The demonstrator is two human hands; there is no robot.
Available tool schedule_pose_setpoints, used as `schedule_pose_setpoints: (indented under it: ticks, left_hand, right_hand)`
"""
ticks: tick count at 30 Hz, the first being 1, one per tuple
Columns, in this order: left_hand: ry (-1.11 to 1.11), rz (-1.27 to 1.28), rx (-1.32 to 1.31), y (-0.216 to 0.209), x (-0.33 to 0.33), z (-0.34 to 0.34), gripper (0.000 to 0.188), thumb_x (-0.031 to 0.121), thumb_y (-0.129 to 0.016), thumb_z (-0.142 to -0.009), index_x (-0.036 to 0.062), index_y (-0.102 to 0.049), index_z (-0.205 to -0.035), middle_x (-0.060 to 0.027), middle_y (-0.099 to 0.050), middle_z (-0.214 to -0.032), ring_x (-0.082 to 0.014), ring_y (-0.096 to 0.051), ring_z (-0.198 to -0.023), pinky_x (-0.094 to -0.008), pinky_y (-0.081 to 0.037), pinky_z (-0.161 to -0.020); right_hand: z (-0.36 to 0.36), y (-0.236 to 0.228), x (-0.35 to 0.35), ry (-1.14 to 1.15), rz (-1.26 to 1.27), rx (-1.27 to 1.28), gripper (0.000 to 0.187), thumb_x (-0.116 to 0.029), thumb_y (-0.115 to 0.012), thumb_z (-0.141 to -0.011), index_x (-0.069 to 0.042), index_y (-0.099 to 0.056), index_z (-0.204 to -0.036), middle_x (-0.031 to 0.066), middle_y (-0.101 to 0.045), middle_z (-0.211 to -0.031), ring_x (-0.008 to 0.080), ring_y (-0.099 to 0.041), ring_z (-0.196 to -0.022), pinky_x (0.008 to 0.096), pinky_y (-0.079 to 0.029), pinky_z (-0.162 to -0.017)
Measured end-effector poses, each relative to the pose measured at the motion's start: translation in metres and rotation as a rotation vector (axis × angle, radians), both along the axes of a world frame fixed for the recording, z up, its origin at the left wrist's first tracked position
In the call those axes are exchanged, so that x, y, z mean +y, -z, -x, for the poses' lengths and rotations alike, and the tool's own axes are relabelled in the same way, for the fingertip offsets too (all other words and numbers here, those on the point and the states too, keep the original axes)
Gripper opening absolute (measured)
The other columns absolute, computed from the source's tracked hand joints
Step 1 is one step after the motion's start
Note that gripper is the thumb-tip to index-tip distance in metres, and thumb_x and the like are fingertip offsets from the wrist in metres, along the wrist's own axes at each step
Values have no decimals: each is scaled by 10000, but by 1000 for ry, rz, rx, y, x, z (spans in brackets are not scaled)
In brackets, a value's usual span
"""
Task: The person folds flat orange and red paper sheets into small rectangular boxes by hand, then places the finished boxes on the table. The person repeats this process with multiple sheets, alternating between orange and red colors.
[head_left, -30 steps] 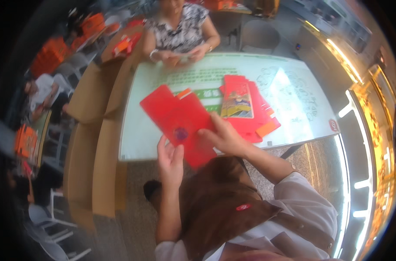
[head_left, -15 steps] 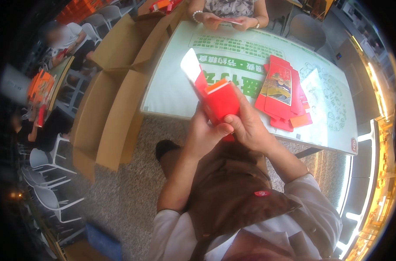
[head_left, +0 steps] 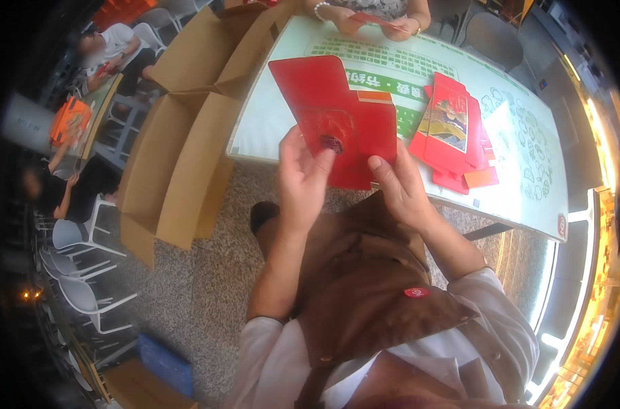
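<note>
Both hands hold a red folding carton (head_left: 375, 136) above the table's near edge, with its flaps spread and an orange strip at its upper edge. My left hand (head_left: 302, 180) grips its left side, the thumb pressed next to a dark round mark on the panel. On the lower right side, my right hand (head_left: 402, 187) pinches the carton, thumb on the near face and fingers mostly hidden behind. To the right on the table lies a loose pile of flat red cartons (head_left: 453, 160); a picture panel shows on the top one.
The white table (head_left: 255, 129) has green print. Across it, another person's hands (head_left: 395, 28) hold a red card-like piece. Open brown cardboard boxes (head_left: 180, 163) stand along the left. Further left are grey-white chairs (head_left: 78, 235), people and a table with orange and red items.
The carton has turned and spread, so its broad red panels now face me. My left hand has shifted to its left side, and my hands are further apart. The view has shifted slightly.
</note>
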State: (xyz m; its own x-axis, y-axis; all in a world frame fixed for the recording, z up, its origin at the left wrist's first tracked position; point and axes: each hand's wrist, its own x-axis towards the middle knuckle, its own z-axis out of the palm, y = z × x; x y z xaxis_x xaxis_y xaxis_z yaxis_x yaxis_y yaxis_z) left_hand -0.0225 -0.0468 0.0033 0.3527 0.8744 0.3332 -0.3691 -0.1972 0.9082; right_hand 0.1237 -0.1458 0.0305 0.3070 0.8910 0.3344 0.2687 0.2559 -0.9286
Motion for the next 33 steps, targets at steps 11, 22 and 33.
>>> schedule_pose_setpoints:
  ticks: [11,22,33]
  left_hand:
    - [10,97,112,33,-9,48,206,59,-527,-1033,-16,-598,-1212,-81,-675,-1135,-119,-630,-1008,-263,-517,-899]
    - [5,121,339,33,-17,64,191,17,-547,-1002,-19,-642,-1164,-61,-694,-1079,-109,-632,-979,-257,-512,-879]
    - [169,186,493,59,-28,65,170,24,-594,-973,-11,-670,-1121,-54,-708,-1027,-106,-639,-934,-245,-508,-855]
  right_hand:
    - [-44,-13,-13,-307,321,439,375,-347,-580,-1011,6,-664,-1106,73,-677,-1026,138,-637,-908,288,-531,-797]
    - [-59,-9,-30,-439,526,469,199,-69,-589,-972,33,-671,-1122,47,-674,-976,138,-665,-780,269,-594,-686]
    - [-62,33,-46,-614,598,334,329,-71,-567,-980,-19,-637,-1297,37,-674,-1203,109,-580,-1112,295,-461,-980]
